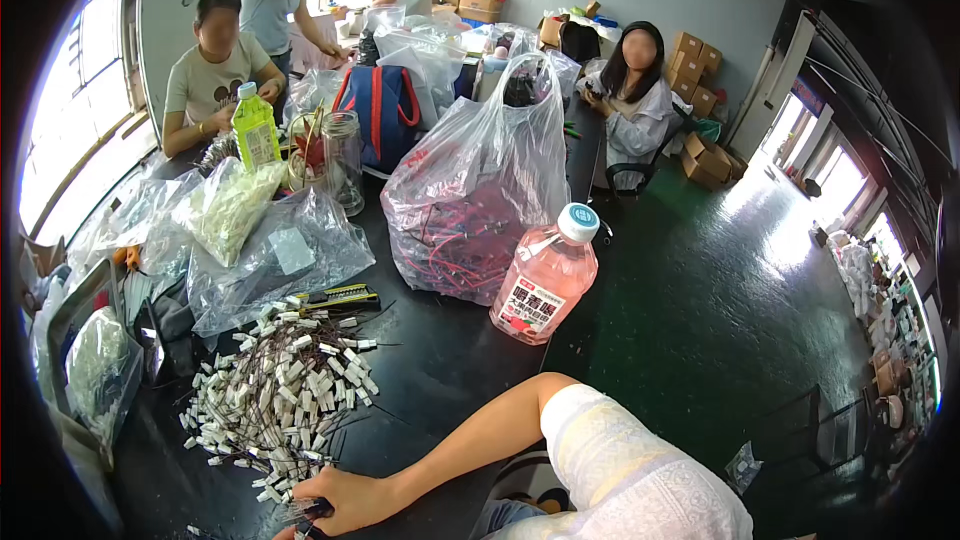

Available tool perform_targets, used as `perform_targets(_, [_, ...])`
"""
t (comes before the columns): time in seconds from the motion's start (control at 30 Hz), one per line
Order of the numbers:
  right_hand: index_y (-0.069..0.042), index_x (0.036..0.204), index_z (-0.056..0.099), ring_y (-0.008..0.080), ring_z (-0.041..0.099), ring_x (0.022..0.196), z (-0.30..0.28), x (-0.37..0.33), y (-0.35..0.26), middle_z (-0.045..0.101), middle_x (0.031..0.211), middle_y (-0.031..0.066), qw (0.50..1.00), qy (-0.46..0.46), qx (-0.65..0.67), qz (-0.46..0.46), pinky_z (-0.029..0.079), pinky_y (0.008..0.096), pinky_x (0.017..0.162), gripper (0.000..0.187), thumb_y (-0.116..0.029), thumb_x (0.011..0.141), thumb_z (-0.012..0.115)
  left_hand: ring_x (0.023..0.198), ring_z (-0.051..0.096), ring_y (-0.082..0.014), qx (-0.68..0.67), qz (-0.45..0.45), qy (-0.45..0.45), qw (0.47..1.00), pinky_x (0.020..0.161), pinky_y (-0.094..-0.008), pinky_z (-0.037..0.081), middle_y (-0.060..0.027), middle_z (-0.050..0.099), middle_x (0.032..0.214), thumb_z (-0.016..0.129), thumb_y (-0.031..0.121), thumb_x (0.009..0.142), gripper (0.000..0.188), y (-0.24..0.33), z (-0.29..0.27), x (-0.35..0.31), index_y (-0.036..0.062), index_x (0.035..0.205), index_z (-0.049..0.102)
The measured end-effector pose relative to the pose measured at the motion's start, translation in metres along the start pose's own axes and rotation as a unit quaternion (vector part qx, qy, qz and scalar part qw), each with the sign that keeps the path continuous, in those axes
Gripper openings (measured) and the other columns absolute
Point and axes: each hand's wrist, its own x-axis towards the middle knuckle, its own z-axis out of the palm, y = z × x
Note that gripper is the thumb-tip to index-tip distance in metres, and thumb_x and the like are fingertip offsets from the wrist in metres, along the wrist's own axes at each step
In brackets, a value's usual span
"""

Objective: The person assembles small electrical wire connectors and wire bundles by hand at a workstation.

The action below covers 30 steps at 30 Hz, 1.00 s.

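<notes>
Down at the lower edge, my right hand [345, 502] is closed, its fingers curled around a bunch of thin dark wires [300, 511]. Directly beyond it spreads a heap of small white connectors with thin dark leads [285, 390], lying loose on the black table [440, 380]. The wire ends in my grip are partly hidden by the fingers and cut off by the picture's edge. A sliver of skin at the bottom edge is too small to assign to a hand; otherwise my left hand does not show.
Behind the heap lie a black-and-yellow tool [340, 297] and clear plastic bags [310, 260]. A pink drink bottle [545, 280] stands by the table's right edge, beside a bag of red and black wires [470, 230]. Several people sit or stand around the far end.
</notes>
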Motion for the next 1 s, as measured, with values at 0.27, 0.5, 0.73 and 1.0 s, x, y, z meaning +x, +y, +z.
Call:
perform_targets(0.27, [0.005,0.073,0.048,0.0279,0.051,0.058,0.001,-0.001,-0.006,0.052,0.063,0.0175,0.999,0.028,0.03,-0.011,0.039,0.0351,0.054,0.02,-0.009,0.063,0.059,0.059,0.049,-0.0068,-0.003,-0.01,0.006,1.0,0.052,-0.0186,0.038,-0.0041,0.059,0.074,0.056,0.008,0.086,0.016,0.003,-0.002,-0.003,-0.0034,0.096,0.06])
perform_targets(0.5, [0.005,0.072,0.047,0.0245,0.051,0.058,-0.002,-0.003,-0.009,0.052,0.063,0.0169,0.999,0.027,0.031,-0.015,0.039,0.0344,0.054,0.021,-0.009,0.063,0.059,0.058,0.049,-0.0065,-0.012,-0.012,0.013,1.0,0.051,-0.0181,0.039,-0.0038,0.059,0.072,0.057,0.007,0.085,0.014,0.001,0.001,-0.004,-0.0032,0.095,0.06])
perform_targets(0.73, [0.004,0.073,0.049,0.0221,0.052,0.058,-0.004,-0.009,-0.014,0.053,0.062,0.0157,0.999,0.017,0.048,0.002,0.04,0.0331,0.054,0.02,-0.009,0.063,0.06,0.058,0.048,-0.0063,-0.013,-0.011,0.01,1.0,0.051,-0.0182,0.038,-0.0031,0.059,0.072,0.057,0.007,0.085,0.015,0.002,0.003,-0.009,-0.0033,0.095,0.06])
perform_targets(1.0, [-0.001,0.083,0.055,0.0246,0.056,0.057,-0.004,-0.01,-0.022,0.053,0.062,0.0167,1.0,-0.016,0.024,0.004,0.042,0.0333,0.055,0.019,-0.011,0.067,0.06,0.061,0.051,-0.0086,0.03,-0.042,0.038,0.998,0.054,-0.0204,0.041,-0.0045,0.06,0.073,0.057,0.008,0.085,0.014,0.006,-0.001,-0.017,-0.0024,0.093,0.062])
